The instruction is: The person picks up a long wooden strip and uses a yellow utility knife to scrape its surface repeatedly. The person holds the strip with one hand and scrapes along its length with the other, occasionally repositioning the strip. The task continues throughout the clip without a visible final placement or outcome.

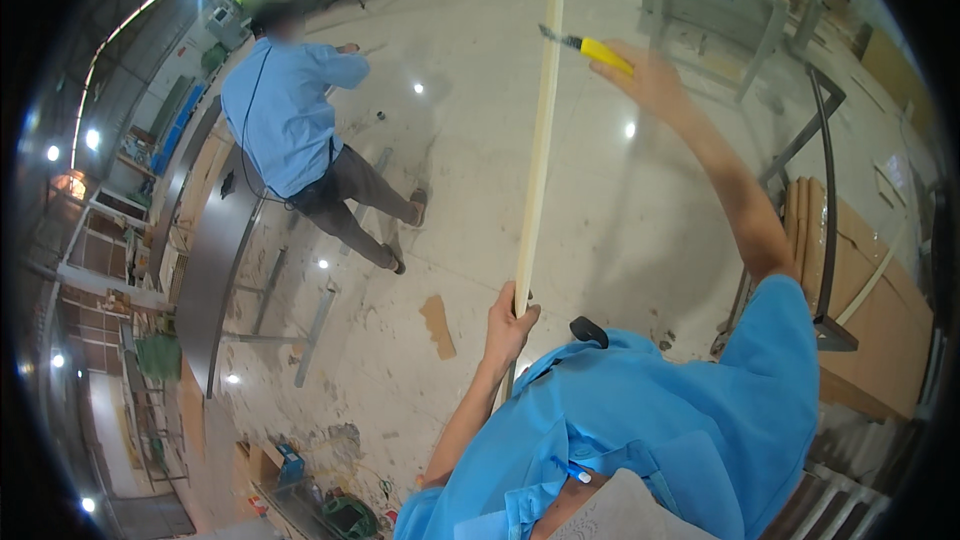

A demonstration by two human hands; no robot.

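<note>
My left hand (508, 332) is closed around the lower part of a long, narrow, pale strip (541, 150). The strip runs up from beside my body and out past the top edge of the view. Raised at the far right of the strip, my right hand (648, 82) grips a yellow-handled utility knife (606, 55). The knife's dark collar and grey tip point left and overlap the strip's upper part in the picture; whether they touch it I cannot tell.
A co-worker in a blue shirt (285, 110) stands at the far left beside a long dark-topped table (215, 270). Flat brown boards (865, 310) and a black metal frame (826, 190) are on my right. A torn cardboard piece (437, 328) lies on the floor.
</note>
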